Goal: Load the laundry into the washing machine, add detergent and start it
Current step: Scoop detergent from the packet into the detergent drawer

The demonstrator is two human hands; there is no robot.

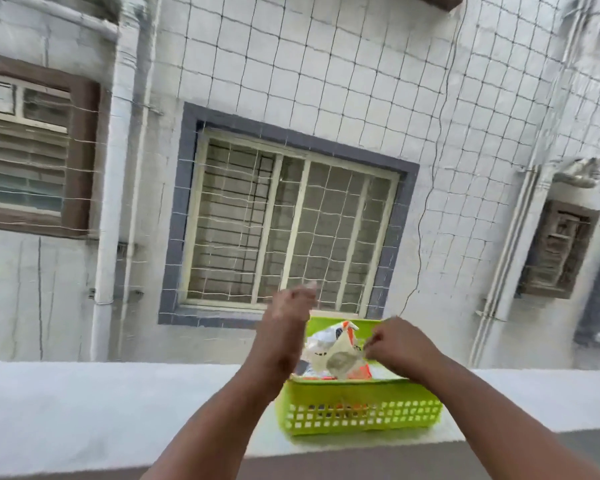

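Detergent packet (340, 355) pinched by right hand (400, 344) above green basket (361, 415); left hand (291, 306) raised, grip unclear.

One view only, from the person's head, facing outward over a pale ledge (84, 403) toward the wall across. A green basket (357, 410) stands close on the ledge, low and right of centre; both forearms reach toward it from the bottom edge. A barred window (291, 230) lies far beyond, above the basket.
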